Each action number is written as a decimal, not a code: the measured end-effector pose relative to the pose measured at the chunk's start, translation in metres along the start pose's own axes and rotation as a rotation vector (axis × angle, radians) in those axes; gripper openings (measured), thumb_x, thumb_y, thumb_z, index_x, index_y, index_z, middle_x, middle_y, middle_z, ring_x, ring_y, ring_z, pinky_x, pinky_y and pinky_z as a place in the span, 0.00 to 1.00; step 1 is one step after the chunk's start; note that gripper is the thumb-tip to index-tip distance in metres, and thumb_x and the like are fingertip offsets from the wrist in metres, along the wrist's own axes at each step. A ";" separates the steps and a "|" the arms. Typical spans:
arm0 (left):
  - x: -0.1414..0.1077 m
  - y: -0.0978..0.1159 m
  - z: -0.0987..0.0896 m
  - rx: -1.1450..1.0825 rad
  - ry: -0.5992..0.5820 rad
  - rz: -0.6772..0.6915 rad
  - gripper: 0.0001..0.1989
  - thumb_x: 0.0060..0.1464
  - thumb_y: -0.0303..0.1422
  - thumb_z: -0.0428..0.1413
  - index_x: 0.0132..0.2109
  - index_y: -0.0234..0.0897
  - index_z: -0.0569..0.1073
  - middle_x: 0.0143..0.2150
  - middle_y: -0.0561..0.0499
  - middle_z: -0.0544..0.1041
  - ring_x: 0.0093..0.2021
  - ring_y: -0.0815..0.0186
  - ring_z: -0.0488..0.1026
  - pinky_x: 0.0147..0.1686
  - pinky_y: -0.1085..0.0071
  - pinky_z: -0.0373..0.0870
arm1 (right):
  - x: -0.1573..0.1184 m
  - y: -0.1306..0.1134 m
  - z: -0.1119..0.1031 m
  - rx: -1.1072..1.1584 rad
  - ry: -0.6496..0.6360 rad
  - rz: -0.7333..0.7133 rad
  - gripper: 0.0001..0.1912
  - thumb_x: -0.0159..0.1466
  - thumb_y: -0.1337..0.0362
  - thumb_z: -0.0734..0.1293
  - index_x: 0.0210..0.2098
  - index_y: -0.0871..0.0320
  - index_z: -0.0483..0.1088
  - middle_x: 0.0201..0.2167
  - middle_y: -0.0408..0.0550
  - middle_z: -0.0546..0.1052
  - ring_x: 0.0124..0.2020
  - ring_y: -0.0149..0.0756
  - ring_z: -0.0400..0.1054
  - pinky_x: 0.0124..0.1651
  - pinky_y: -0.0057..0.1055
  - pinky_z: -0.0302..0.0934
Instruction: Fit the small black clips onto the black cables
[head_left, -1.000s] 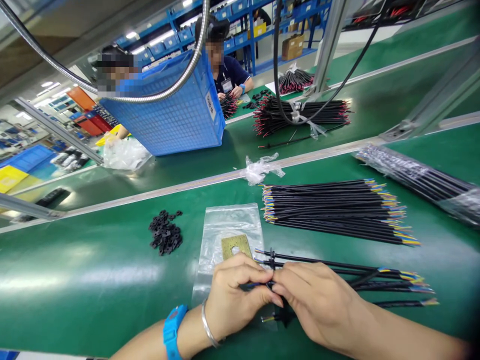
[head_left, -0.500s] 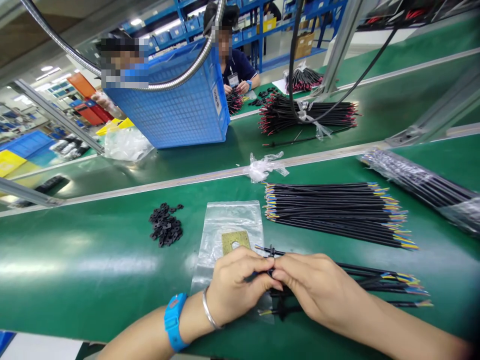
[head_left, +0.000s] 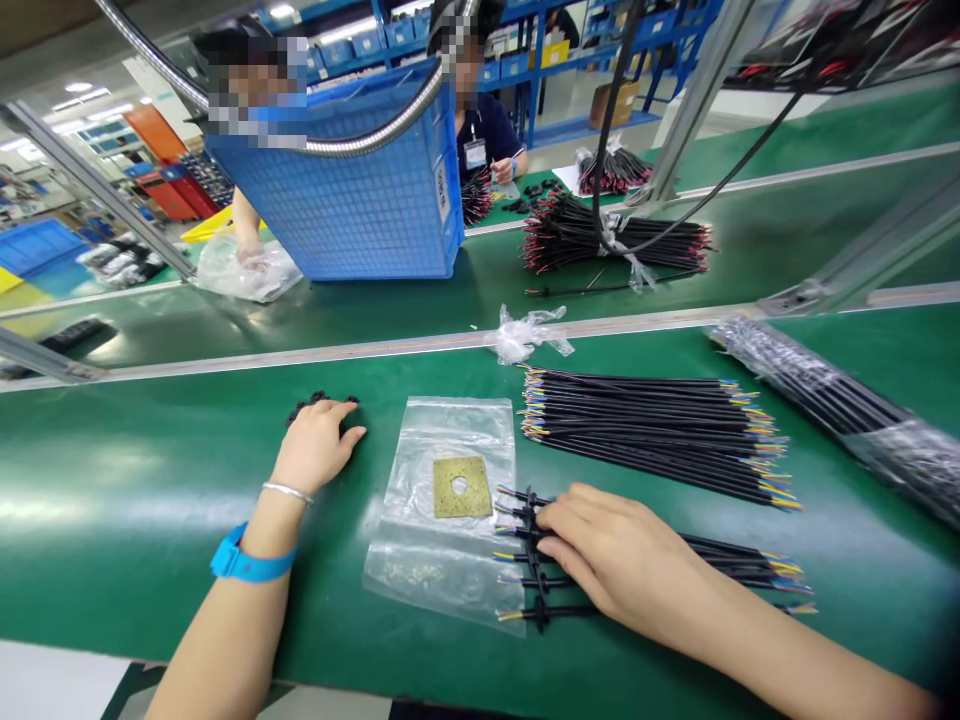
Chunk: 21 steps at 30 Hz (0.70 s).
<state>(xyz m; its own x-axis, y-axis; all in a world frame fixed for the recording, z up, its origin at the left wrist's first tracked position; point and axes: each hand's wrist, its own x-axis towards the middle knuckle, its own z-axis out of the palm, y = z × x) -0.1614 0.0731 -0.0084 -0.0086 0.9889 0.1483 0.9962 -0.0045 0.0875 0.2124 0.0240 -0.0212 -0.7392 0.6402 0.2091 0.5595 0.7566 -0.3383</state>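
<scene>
My left hand (head_left: 319,440) is over the pile of small black parts (head_left: 321,398) on the green table, its thumb and forefinger spread apart; most of the pile is hidden under it. My right hand (head_left: 607,545) rests on several black cables (head_left: 720,550) with small black pieces fitted near their stripped left ends. Its thumb and forefinger are close together at one of these cables. Between the hands, a square yellowish plate (head_left: 462,487) with a round hole sits on a clear plastic bag (head_left: 420,440).
Behind my right hand lies a row of black cables (head_left: 645,415). Wrapped cables (head_left: 847,400) are at the right. Past the metal rail (head_left: 375,350) stand a blue crate (head_left: 360,190) and a tied cable bundle (head_left: 615,235). Two people work opposite.
My left hand has left the right hand and moved left to the black parts. My right hand has stayed near the cables. Across the table, a person's hand has reached onto a plastic bag.
</scene>
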 end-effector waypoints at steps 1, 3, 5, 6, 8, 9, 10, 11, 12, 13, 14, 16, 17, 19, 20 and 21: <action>0.001 -0.002 0.002 -0.004 -0.014 -0.004 0.16 0.53 0.36 0.55 0.45 0.33 0.79 0.45 0.35 0.80 0.48 0.44 0.75 0.53 0.50 0.67 | 0.000 0.000 -0.001 0.003 0.000 -0.006 0.08 0.68 0.68 0.59 0.36 0.58 0.70 0.28 0.46 0.72 0.31 0.37 0.65 0.34 0.33 0.59; 0.003 -0.003 0.004 -0.020 -0.018 -0.018 0.12 0.51 0.34 0.54 0.39 0.37 0.80 0.39 0.38 0.81 0.43 0.45 0.76 0.51 0.50 0.68 | 0.001 0.004 -0.005 0.020 -0.009 -0.005 0.07 0.67 0.67 0.61 0.36 0.58 0.70 0.29 0.46 0.72 0.31 0.37 0.65 0.35 0.33 0.59; 0.004 -0.003 0.004 -0.039 -0.004 -0.040 0.09 0.49 0.31 0.54 0.35 0.39 0.79 0.36 0.40 0.81 0.41 0.46 0.75 0.50 0.51 0.68 | 0.001 0.013 -0.011 0.028 0.003 0.011 0.07 0.68 0.65 0.61 0.37 0.57 0.71 0.30 0.46 0.73 0.33 0.37 0.65 0.36 0.33 0.60; 0.004 -0.002 0.004 -0.053 0.007 -0.055 0.09 0.48 0.30 0.54 0.34 0.39 0.79 0.35 0.41 0.81 0.40 0.47 0.75 0.49 0.52 0.68 | 0.002 0.020 -0.014 0.020 0.028 0.025 0.08 0.68 0.64 0.60 0.38 0.57 0.71 0.31 0.47 0.73 0.33 0.37 0.66 0.37 0.33 0.61; 0.005 -0.001 0.001 -0.091 0.038 -0.086 0.09 0.48 0.29 0.54 0.33 0.40 0.79 0.34 0.42 0.80 0.38 0.49 0.75 0.48 0.53 0.69 | 0.003 0.038 -0.016 -0.047 0.115 0.068 0.10 0.69 0.63 0.59 0.38 0.58 0.71 0.33 0.48 0.74 0.36 0.37 0.67 0.41 0.34 0.62; 0.005 0.000 -0.001 -0.115 0.057 -0.099 0.09 0.48 0.29 0.54 0.33 0.40 0.78 0.33 0.43 0.80 0.38 0.49 0.74 0.48 0.53 0.68 | 0.004 0.047 -0.016 -0.101 0.159 0.093 0.10 0.69 0.64 0.59 0.39 0.59 0.71 0.34 0.49 0.75 0.37 0.39 0.67 0.42 0.35 0.62; 0.005 0.002 -0.003 -0.143 0.078 -0.110 0.09 0.48 0.29 0.54 0.34 0.40 0.78 0.33 0.43 0.80 0.38 0.49 0.74 0.48 0.52 0.68 | 0.004 0.056 -0.015 -0.160 0.185 0.117 0.11 0.69 0.64 0.59 0.39 0.59 0.71 0.35 0.50 0.75 0.38 0.40 0.67 0.44 0.37 0.63; 0.004 0.004 -0.005 -0.173 0.101 -0.119 0.09 0.48 0.29 0.54 0.34 0.40 0.78 0.33 0.44 0.79 0.40 0.49 0.74 0.49 0.52 0.67 | 0.005 0.064 -0.013 -0.209 0.188 0.135 0.11 0.69 0.64 0.59 0.38 0.59 0.72 0.35 0.51 0.75 0.38 0.41 0.68 0.44 0.38 0.63; 0.003 0.007 -0.007 -0.207 0.125 -0.128 0.08 0.49 0.29 0.54 0.35 0.41 0.78 0.34 0.44 0.79 0.41 0.49 0.73 0.51 0.51 0.66 | 0.006 0.070 -0.011 -0.243 0.177 0.148 0.11 0.68 0.64 0.59 0.38 0.59 0.72 0.34 0.51 0.76 0.38 0.41 0.68 0.44 0.38 0.63; 0.002 0.010 -0.009 -0.244 0.148 -0.137 0.09 0.50 0.30 0.54 0.36 0.41 0.78 0.35 0.45 0.79 0.42 0.50 0.73 0.52 0.52 0.66 | 0.006 0.075 -0.008 -0.260 0.160 0.153 0.10 0.68 0.65 0.59 0.38 0.59 0.72 0.34 0.50 0.76 0.38 0.41 0.68 0.44 0.38 0.64; 0.001 0.014 -0.010 -0.286 0.170 -0.146 0.09 0.52 0.32 0.54 0.38 0.41 0.78 0.37 0.45 0.79 0.43 0.51 0.73 0.52 0.52 0.66 | 0.007 0.078 -0.005 -0.262 0.147 0.153 0.10 0.67 0.65 0.60 0.38 0.58 0.72 0.34 0.50 0.76 0.38 0.41 0.69 0.43 0.37 0.64; -0.002 0.022 -0.011 -0.385 0.198 -0.160 0.11 0.54 0.35 0.54 0.41 0.40 0.78 0.40 0.46 0.78 0.42 0.55 0.74 0.50 0.56 0.69 | 0.008 0.080 0.000 -0.250 0.152 0.151 0.09 0.67 0.65 0.60 0.38 0.58 0.72 0.34 0.49 0.76 0.38 0.40 0.70 0.41 0.35 0.65; -0.003 0.025 -0.010 -0.441 0.200 -0.167 0.13 0.55 0.37 0.54 0.44 0.39 0.78 0.40 0.46 0.78 0.40 0.58 0.74 0.47 0.59 0.71 | 0.009 0.080 0.002 -0.242 0.164 0.148 0.08 0.66 0.65 0.60 0.39 0.58 0.72 0.34 0.49 0.76 0.38 0.40 0.70 0.41 0.35 0.65; -0.004 0.031 -0.007 -0.558 0.175 -0.179 0.17 0.56 0.41 0.53 0.47 0.36 0.76 0.38 0.46 0.77 0.36 0.61 0.75 0.41 0.62 0.75 | 0.009 0.079 0.004 -0.221 0.185 0.138 0.08 0.66 0.65 0.60 0.38 0.57 0.71 0.34 0.49 0.75 0.37 0.39 0.71 0.40 0.34 0.65; -0.004 0.033 -0.005 -0.613 0.149 -0.184 0.19 0.57 0.42 0.52 0.48 0.34 0.76 0.37 0.46 0.78 0.34 0.63 0.76 0.38 0.63 0.76 | 0.009 0.079 0.005 -0.207 0.193 0.130 0.08 0.66 0.65 0.60 0.37 0.57 0.71 0.34 0.49 0.75 0.36 0.39 0.71 0.39 0.34 0.65; -0.004 0.035 -0.003 -0.663 0.118 -0.187 0.21 0.57 0.44 0.52 0.49 0.33 0.75 0.36 0.46 0.78 0.32 0.64 0.76 0.36 0.64 0.77 | 0.009 0.079 0.005 -0.192 0.196 0.123 0.08 0.66 0.65 0.60 0.37 0.56 0.71 0.33 0.48 0.75 0.36 0.39 0.71 0.39 0.34 0.65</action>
<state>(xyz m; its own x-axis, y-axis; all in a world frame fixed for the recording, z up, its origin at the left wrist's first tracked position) -0.1272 0.0684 -0.0031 -0.2213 0.9594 0.1748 0.7143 0.0374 0.6988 0.2479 0.0892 -0.0509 -0.5851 0.7283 0.3568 0.7152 0.6708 -0.1965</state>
